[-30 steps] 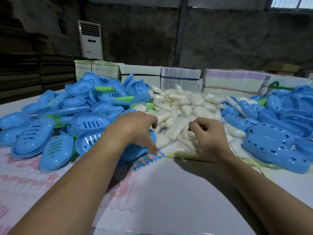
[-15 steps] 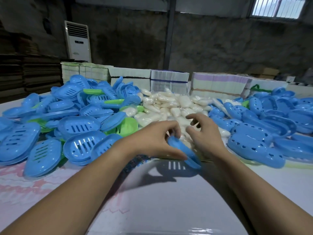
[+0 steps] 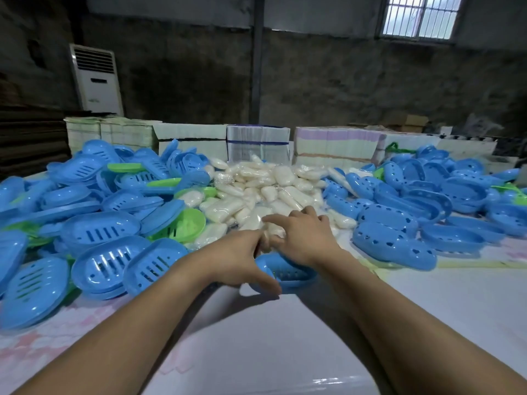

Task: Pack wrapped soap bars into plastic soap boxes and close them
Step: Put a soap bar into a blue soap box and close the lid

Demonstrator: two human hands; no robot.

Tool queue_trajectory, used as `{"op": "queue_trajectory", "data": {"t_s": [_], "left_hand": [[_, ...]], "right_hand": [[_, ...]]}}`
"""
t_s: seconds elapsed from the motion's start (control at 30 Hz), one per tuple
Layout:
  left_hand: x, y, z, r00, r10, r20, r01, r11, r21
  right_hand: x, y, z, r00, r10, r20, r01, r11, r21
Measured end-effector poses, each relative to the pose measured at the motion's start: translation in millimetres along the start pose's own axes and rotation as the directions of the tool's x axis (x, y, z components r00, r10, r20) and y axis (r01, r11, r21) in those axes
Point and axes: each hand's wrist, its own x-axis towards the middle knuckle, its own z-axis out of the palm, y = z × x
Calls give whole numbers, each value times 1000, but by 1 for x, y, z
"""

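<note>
Nearest lay the bare white counter (image 3: 285, 352), with both forearms reaching out over it. The left hand (image 3: 236, 258) held a blue soap box tray (image 3: 288, 273) from its near side, thumb curled under the rim, apparently to steady it just short of the soap pile. The right hand (image 3: 303, 238) hovered above the tray and seemed to pinch a wrapped soap bar (image 3: 269, 233) at its fingertips, though blur left that grip uncertain; it was probably being brought over the tray to be dropped in. The tray was open and looked empty, no lid on it.

Beyond the hands rose the heap of wrapped soaps (image 3: 271, 189). Slotted blue trays (image 3: 99, 232) with a few green ones (image 3: 185, 225) crowded the left, and blue lids with cut-outs (image 3: 393, 238) piled on the right, hemming in the working space. Farther back stood bundled carton stacks (image 3: 256, 143), then a white air conditioner (image 3: 97, 81) against the wall.
</note>
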Motion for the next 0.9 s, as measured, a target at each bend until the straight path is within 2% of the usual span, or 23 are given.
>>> {"op": "queue_trajectory", "data": {"t_s": [0.2, 0.33, 0.43, 0.5, 0.6, 0.7, 0.77, 0.9], "left_hand": [[1, 1, -1, 998, -49, 26, 50, 997, -53], [1, 1, 0, 997, -76, 16, 77, 994, -73], [1, 2, 1, 997, -72, 16, 73, 994, -78], [1, 2, 1, 997, -77, 16, 79, 993, -92], [1, 1, 1, 996, -89, 26, 91, 990, -111], [3, 0, 1, 995, -99, 30, 102, 985, -140], [4, -1, 2, 995, -96, 24, 99, 985, -139], [5, -1, 1, 994, -106, 10, 107, 985, -136]], "right_hand": [[-1, 17, -10, 1000, 6, 9, -7, 991, 135], [-4, 19, -11, 993, -28, 115, 16, 995, 97], [-3, 12, -11, 998, -14, 56, 8, 994, 111], [-2, 14, -16, 1000, -12, 12, 10, 984, 180], [-7, 32, -32, 999, -41, -5, 39, 898, 439], [-26, 54, -42, 996, -93, 2, 66, 723, 687], [-35, 60, -42, 989, -140, 49, 57, 668, 742], [-37, 50, -38, 969, -218, 118, 63, 676, 734]]}}
